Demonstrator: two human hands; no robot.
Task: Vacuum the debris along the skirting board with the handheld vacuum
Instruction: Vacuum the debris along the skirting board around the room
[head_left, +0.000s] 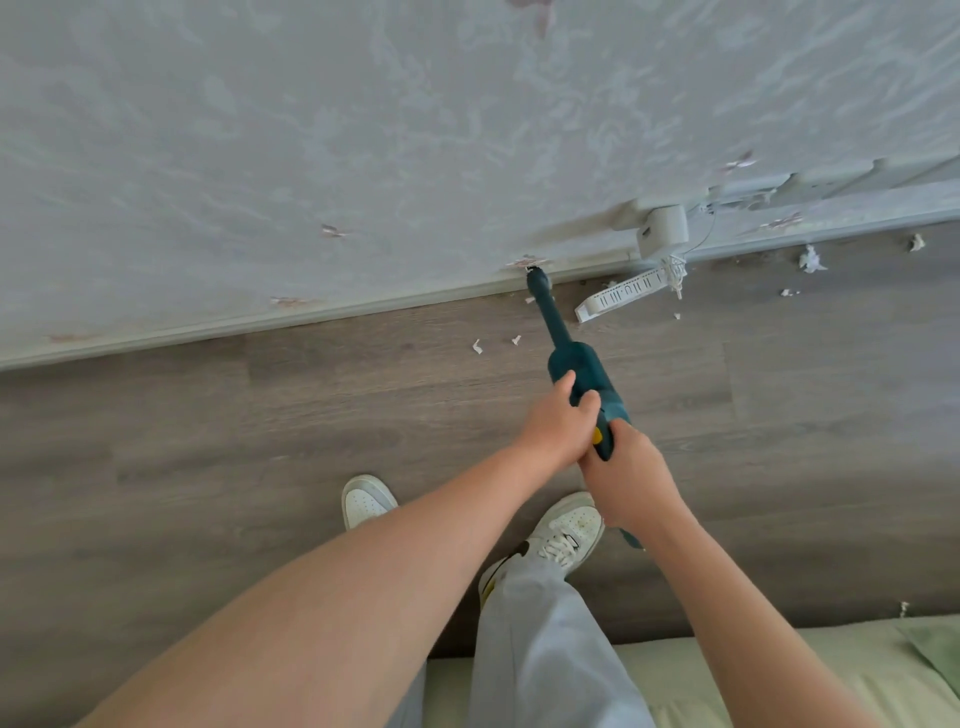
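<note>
Grey wood-plank floor (260, 441) lies open to my left along the pale skirting board (311, 314). Both my hands, left (556, 421) and right (631, 478), clamp the teal handheld vacuum (571, 364), nozzle touching the board; white paper scraps (810, 258) sit rightward.

Both hands grip the dark teal handheld vacuum (574, 369): the left hand (556, 421) wraps its body, the right hand (631, 475) closes on the handle. Its narrow nozzle points toward 12 o'clock, tip at the pale grey skirting board (311, 314). White paper scraps (477, 346) lie on the grey wood-plank floor (208, 441) at 10 o'clock of the vacuum.
</note>
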